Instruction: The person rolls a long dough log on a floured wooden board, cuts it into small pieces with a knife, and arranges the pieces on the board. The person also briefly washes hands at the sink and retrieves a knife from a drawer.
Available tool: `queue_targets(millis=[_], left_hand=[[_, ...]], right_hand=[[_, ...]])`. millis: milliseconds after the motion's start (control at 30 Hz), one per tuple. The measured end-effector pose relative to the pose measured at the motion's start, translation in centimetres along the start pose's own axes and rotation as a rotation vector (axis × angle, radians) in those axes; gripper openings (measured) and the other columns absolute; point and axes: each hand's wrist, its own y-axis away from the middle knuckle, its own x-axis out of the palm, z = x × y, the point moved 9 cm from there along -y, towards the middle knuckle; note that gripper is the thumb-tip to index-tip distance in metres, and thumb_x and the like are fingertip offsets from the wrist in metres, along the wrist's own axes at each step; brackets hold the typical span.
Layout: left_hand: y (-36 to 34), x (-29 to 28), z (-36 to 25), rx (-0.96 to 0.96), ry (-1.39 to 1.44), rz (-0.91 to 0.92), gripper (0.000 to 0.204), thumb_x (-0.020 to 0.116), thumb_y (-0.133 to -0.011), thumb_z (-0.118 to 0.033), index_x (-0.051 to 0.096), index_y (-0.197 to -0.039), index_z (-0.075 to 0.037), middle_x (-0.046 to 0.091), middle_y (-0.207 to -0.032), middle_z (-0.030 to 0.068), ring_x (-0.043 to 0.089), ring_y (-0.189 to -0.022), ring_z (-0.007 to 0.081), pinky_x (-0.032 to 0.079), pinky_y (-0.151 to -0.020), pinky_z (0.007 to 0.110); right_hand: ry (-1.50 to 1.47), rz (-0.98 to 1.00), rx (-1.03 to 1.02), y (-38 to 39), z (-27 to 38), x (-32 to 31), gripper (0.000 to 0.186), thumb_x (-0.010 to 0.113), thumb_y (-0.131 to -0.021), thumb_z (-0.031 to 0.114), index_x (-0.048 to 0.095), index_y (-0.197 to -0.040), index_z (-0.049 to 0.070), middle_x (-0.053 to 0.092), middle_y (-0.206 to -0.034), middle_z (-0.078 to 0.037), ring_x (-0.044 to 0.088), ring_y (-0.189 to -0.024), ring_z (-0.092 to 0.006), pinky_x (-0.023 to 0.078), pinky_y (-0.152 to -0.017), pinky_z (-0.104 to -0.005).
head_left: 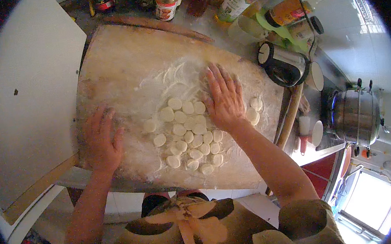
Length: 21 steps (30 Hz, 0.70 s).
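Several small round pieces of dough (179, 117) lie in a cluster on a floured wooden board (118, 54). My right hand (226, 98) rests palm down at the right of the cluster, fingers stretched out and dusted with flour. Past its wrist, a few more dough pieces (253, 116) sit apart, some touching each other. My left hand (103, 138) lies near the board's left edge, fingers extended and the thumb apart, with nothing in it. Loose flour (172, 79) is spread thinly above the dough.
A thin rolling pin (163, 27) lies along the board's far edge; a thicker wooden rod (290, 115) is at the right. Bottles and jars (167, 4) stand behind. A dark electric appliance (284, 64) is at the back right, a steel pot (356, 115) farther right. A white panel (33, 100) borders the left.
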Motion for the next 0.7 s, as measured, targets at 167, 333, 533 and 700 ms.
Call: queue_targets(millis=[167,333,533,700], left_hand=[[-0.4,-0.7,-0.3,0.030,-0.035,-0.022,0.041,0.065,-0.084,-0.021,0.059,-0.122,-0.007,0.052,-0.136,0.0135,0.046,-0.126,0.0361,0.037,-0.106,0.046],[0.2,-0.1,1.2,-0.011,-0.009,-0.078,0.039,0.065,-0.084,-0.021,0.060,-0.121,-0.008,0.054,-0.135,0.0105,0.049,-0.123,0.0344,0.037,-0.106,0.047],[0.0,-0.3,0.6,0.004,0.030,-0.117,0.034,0.064,-0.087,-0.021,0.062,-0.118,-0.008,0.054,-0.134,0.0089,0.049,-0.124,0.0336,0.037,-0.106,0.046],[-0.1,-0.5,0.8,-0.009,0.075,-0.124,0.033,0.065,-0.086,-0.017,0.062,-0.117,-0.008,0.053,-0.136,0.0089,0.048,-0.125,0.0343,0.037,-0.107,0.045]], right_hand=[[-0.065,-0.061,-0.025,0.0,-1.1,0.3,0.075,0.062,-0.085,0.025,0.028,-0.150,0.015,0.028,-0.156,-0.007,0.028,-0.143,-0.0290,0.019,-0.117,-0.0524],[-0.253,-0.282,-0.057,0.6,-2.5,-2.6,0.046,0.066,-0.082,0.014,0.055,-0.127,0.012,0.056,-0.130,-0.010,0.051,-0.119,-0.0323,0.040,-0.101,-0.0461],[-0.390,-0.188,-0.202,1.9,1.6,-2.8,0.018,0.066,-0.079,0.008,0.067,-0.096,0.006,0.064,-0.101,-0.013,0.059,-0.099,-0.0349,0.050,-0.085,-0.0451],[-0.425,-0.179,-0.072,2.5,-2.5,-3.1,0.025,0.063,-0.083,0.010,0.064,-0.107,0.007,0.063,-0.109,-0.015,0.058,-0.104,-0.0367,0.049,-0.090,-0.0446]])
